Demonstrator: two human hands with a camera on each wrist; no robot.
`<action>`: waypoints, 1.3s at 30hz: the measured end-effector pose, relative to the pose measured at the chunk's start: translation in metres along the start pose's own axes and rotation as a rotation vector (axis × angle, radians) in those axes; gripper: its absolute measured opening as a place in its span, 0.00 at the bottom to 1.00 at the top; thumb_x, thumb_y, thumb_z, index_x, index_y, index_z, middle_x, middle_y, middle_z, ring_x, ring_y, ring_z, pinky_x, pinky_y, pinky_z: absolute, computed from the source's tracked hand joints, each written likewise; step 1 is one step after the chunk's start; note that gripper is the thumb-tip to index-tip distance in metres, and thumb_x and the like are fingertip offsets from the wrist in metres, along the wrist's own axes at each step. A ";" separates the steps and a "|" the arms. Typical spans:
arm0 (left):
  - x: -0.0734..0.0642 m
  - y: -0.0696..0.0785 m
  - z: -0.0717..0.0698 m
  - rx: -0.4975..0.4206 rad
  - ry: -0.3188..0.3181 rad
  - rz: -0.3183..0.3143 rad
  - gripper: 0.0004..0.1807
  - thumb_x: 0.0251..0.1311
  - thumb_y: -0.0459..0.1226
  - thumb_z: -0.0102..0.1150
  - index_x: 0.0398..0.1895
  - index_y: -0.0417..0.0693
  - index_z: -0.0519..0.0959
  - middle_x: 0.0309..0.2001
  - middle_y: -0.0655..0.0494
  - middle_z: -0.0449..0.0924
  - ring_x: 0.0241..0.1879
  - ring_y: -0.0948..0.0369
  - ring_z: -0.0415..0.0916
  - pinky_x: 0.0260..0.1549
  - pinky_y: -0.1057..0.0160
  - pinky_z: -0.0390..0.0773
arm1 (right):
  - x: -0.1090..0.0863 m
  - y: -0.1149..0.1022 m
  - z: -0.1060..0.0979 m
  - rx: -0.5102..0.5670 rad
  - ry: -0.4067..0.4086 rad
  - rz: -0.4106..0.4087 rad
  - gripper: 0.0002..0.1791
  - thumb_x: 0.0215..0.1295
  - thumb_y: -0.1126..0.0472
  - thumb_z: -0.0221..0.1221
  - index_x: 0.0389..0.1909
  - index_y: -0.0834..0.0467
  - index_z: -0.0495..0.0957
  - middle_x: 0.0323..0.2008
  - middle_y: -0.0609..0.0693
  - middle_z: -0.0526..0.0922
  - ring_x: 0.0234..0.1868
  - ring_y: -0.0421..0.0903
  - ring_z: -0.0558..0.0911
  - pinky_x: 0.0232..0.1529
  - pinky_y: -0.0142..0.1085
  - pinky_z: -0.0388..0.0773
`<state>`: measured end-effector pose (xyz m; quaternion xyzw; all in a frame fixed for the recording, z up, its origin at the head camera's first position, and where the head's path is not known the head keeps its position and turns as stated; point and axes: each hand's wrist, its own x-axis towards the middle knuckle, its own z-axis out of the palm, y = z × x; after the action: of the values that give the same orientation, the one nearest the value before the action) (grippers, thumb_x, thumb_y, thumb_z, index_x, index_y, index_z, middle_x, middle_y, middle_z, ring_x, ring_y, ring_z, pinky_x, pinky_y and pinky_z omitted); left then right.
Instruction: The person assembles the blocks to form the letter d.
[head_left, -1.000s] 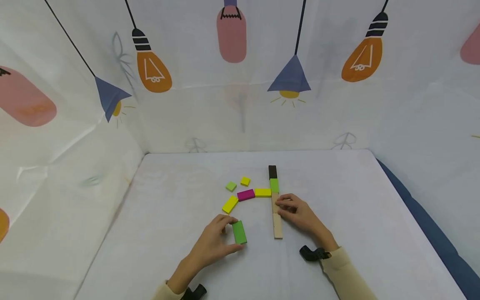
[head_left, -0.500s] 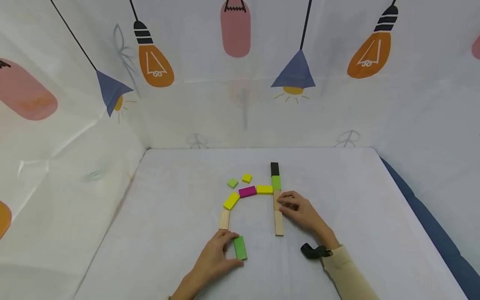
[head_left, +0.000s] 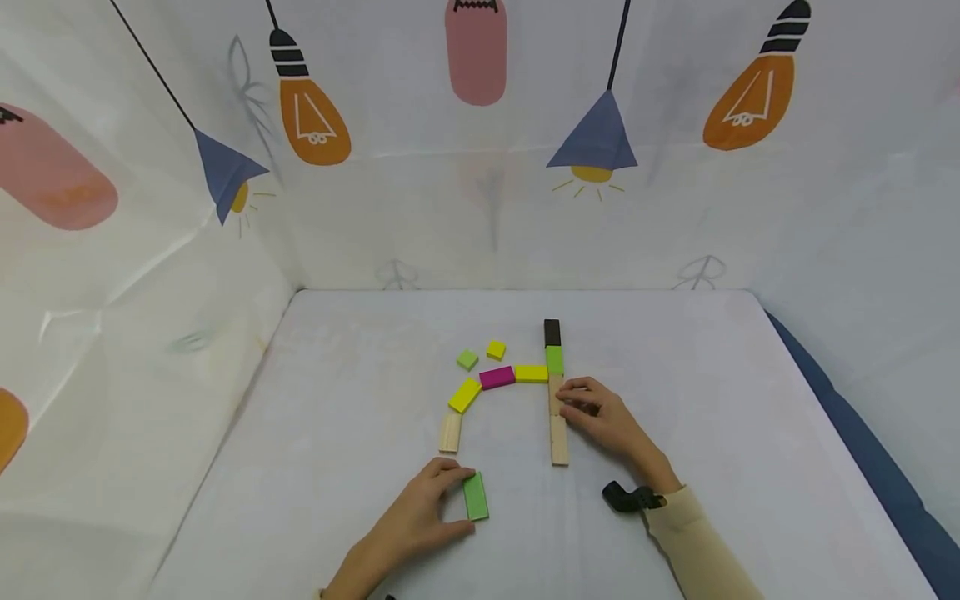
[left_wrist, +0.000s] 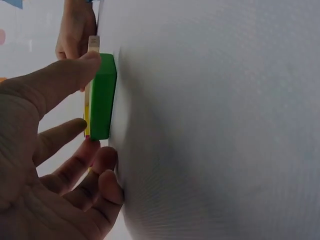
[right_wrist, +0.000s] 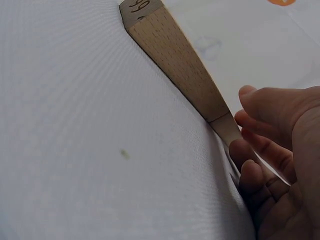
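Observation:
My left hand (head_left: 412,512) pinches a green block (head_left: 476,496) lengthwise, thumb at the near end and fingertips at the far end. In the left wrist view the green block (left_wrist: 103,95) is close over the white tabletop. Beyond these fingertips lies a plain wooden block (head_left: 450,432), joined in a curve by a yellow block (head_left: 465,395), a magenta block (head_left: 497,377) and another yellow block (head_left: 531,373). My right hand (head_left: 603,417) rests beside a straight row, its loosely bent fingertips at the upper wooden block (head_left: 555,392). The lower wooden block (right_wrist: 177,60) shows in the right wrist view.
The row continues with a light green block (head_left: 554,360) and a black block (head_left: 552,332) at its far end. A small green piece (head_left: 467,359) and a small yellow piece (head_left: 496,350) lie outside the curve. A patterned sheet (head_left: 420,208) hangs behind the white table (head_left: 360,350).
My left hand has moved the green block nearer to me, then slightly left, uncovering the wooden block at the curve's end. The right hand stays beside the row.

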<state>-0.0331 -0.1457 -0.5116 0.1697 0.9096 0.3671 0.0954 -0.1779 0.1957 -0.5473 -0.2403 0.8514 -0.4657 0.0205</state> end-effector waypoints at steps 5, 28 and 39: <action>0.002 -0.001 -0.001 -0.008 0.007 0.022 0.33 0.49 0.43 0.81 0.61 0.52 0.81 0.58 0.60 0.74 0.43 0.67 0.72 0.42 0.69 0.77 | 0.001 -0.001 -0.001 0.013 0.005 -0.003 0.14 0.69 0.58 0.66 0.54 0.55 0.86 0.57 0.52 0.80 0.45 0.37 0.79 0.44 0.29 0.78; 0.006 0.000 0.001 0.181 0.190 -0.013 0.19 0.51 0.42 0.80 0.47 0.56 0.86 0.46 0.65 0.81 0.33 0.72 0.72 0.31 0.72 0.75 | -0.001 -0.002 0.000 0.028 -0.005 0.025 0.15 0.69 0.57 0.67 0.54 0.55 0.87 0.57 0.52 0.80 0.45 0.38 0.79 0.43 0.29 0.77; 0.010 -0.001 0.001 0.255 0.261 -0.002 0.11 0.51 0.35 0.78 0.38 0.55 0.89 0.33 0.68 0.83 0.28 0.75 0.68 0.26 0.73 0.72 | -0.001 -0.003 0.000 0.035 -0.009 0.029 0.14 0.69 0.57 0.67 0.53 0.55 0.87 0.57 0.52 0.80 0.45 0.37 0.79 0.43 0.29 0.78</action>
<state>-0.0424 -0.1415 -0.5134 0.1307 0.9535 0.2677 -0.0453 -0.1761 0.1950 -0.5446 -0.2298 0.8463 -0.4793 0.0354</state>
